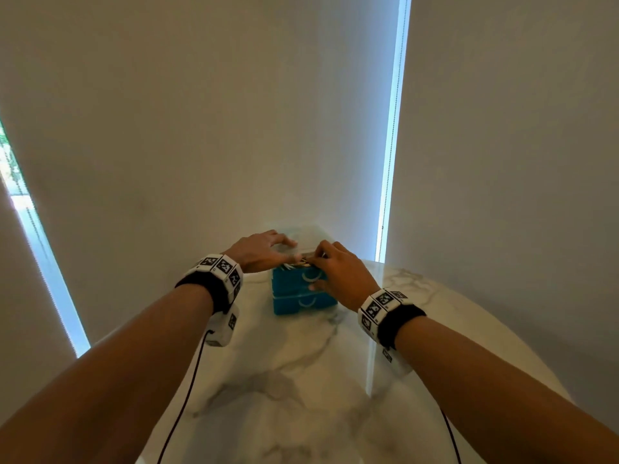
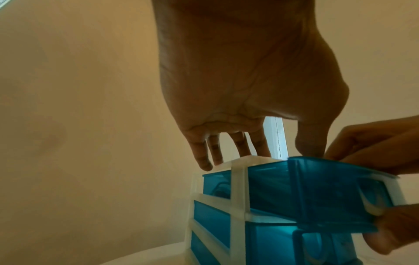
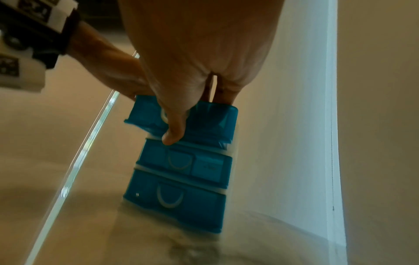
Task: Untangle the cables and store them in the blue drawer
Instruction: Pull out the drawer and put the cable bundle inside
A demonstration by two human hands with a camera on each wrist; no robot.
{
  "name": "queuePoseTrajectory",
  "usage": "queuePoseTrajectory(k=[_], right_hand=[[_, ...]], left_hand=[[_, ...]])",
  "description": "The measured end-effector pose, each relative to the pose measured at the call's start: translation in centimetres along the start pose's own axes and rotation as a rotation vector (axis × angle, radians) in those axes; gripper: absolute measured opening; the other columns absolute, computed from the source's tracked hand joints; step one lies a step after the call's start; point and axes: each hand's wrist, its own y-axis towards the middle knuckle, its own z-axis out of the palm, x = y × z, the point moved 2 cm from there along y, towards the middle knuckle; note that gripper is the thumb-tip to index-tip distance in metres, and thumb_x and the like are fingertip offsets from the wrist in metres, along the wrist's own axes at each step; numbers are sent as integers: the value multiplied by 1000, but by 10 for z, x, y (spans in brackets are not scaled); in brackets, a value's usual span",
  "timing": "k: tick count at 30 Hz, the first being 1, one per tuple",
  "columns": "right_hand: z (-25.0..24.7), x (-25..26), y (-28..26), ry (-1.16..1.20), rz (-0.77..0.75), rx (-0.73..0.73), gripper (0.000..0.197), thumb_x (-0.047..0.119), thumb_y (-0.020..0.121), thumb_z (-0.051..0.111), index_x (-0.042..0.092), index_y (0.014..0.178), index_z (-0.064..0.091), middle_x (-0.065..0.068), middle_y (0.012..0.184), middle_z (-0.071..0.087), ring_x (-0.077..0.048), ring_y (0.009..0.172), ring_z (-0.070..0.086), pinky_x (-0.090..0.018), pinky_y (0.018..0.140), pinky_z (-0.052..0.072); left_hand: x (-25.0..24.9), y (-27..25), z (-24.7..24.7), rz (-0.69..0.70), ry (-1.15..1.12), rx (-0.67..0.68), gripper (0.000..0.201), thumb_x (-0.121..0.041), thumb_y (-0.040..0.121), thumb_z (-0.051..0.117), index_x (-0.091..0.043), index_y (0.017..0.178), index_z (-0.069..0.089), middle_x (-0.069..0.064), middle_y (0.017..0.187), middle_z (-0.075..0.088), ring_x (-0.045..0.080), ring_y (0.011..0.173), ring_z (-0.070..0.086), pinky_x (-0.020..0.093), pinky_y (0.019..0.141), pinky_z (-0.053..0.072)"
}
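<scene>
A small blue drawer unit (image 1: 303, 304) in a whitish frame stands on the marble table. Its top drawer (image 2: 328, 193) is pulled partly out toward me. My left hand (image 1: 264, 249) rests on the unit's top, fingers (image 2: 258, 145) straight and pressing on the frame, thumb at the drawer's rim. My right hand (image 1: 341, 272) grips the top drawer's front (image 3: 215, 122), thumb (image 3: 173, 132) below on the handle side and fingers over the rim. White and dark cable strands (image 1: 296, 261) show in the drawer between both hands; most of them are hidden.
The two lower drawers (image 3: 181, 179) are closed. The round marble table (image 1: 301, 380) stretches toward me. A wall with blinds stands close behind the unit, with a bright gap (image 1: 390, 162) at the right. Thin black wires (image 1: 187, 390) hang from my wrist bands.
</scene>
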Motion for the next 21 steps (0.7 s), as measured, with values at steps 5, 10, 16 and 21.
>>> queuePoseTrajectory(k=[5, 10, 16, 21], right_hand=[[-9, -19, -8, 227, 11, -61, 49, 35, 89, 87, 20, 132, 69, 3, 128, 62, -16, 102, 66, -28, 93, 58], [-7, -25, -11, 65, 4, -120, 30, 34, 96, 79, 17, 120, 78, -2, 119, 69, -20, 106, 60, -42, 89, 60], [3, -21, 1, 98, 244, -289, 54, 38, 83, 91, 19, 122, 60, -3, 129, 48, -18, 115, 47, -28, 87, 57], [5, -36, -14, 156, 283, -223, 44, 45, 85, 88, 25, 116, 63, 5, 122, 53, -16, 111, 48, -31, 95, 47]], left_hand=[[-2, 5, 2, 36, 55, -108, 57, -66, 91, 73, -35, 138, 63, -7, 142, 59, 18, 117, 60, 37, 96, 49], [-8, 7, -1, 93, 158, -86, 54, -63, 96, 69, -31, 139, 59, -4, 143, 59, 19, 117, 59, 34, 91, 42], [-7, 0, -4, 41, 56, 75, 92, -93, 79, 60, -33, 149, 51, -7, 151, 48, 22, 131, 55, 44, 109, 44], [3, 4, -4, 148, 136, -7, 82, -75, 80, 79, -32, 145, 54, -9, 138, 54, 20, 118, 58, 38, 97, 47]])
